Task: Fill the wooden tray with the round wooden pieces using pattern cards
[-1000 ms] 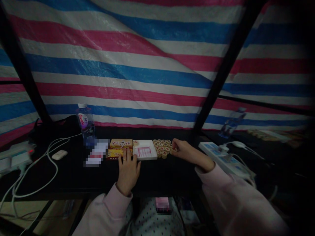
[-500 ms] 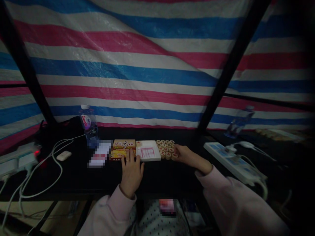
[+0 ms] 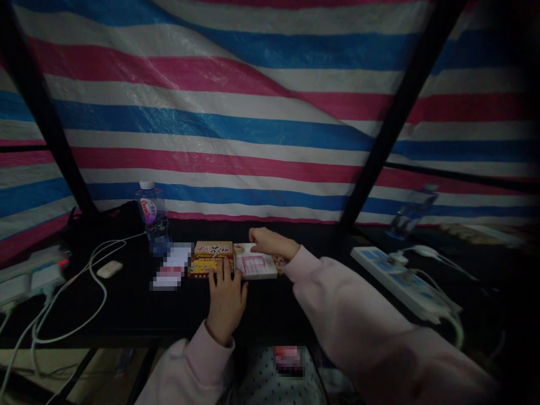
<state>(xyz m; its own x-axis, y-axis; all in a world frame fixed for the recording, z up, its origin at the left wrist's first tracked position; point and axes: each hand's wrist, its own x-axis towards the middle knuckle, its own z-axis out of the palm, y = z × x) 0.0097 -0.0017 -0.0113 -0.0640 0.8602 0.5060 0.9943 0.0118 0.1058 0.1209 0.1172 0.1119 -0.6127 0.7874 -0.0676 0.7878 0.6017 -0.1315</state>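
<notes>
My left hand (image 3: 226,298) lies with its fingers spread on the lower part of a brown and yellow Chinese chess box (image 3: 214,251). A white tray-like box (image 3: 255,274) with a pink grid drawing stands right beside it. A round wooden Chinese chess piece (image 3: 238,249) sits at its far left corner. Above the far side of this white box is my right hand (image 3: 272,243), its fingers curled closed and pointing left; what they hold is hidden. Several more chess pieces (image 3: 279,262) are grouped at the white box's right, mostly covered by my right hand and sleeve.
A blurred-out sheet (image 3: 174,267) and a water bottle (image 3: 154,216) are left of the boxes. Farther left are a white earphone case (image 3: 109,269), cables and a power strip (image 3: 34,275). Another power strip (image 3: 396,281) and bottle (image 3: 411,212) stand right. Striped sheeting (image 3: 236,124) hangs behind.
My right hand has moved left from the group of chess pieces to over the white box. My left hand stays on the Chinese chess box.
</notes>
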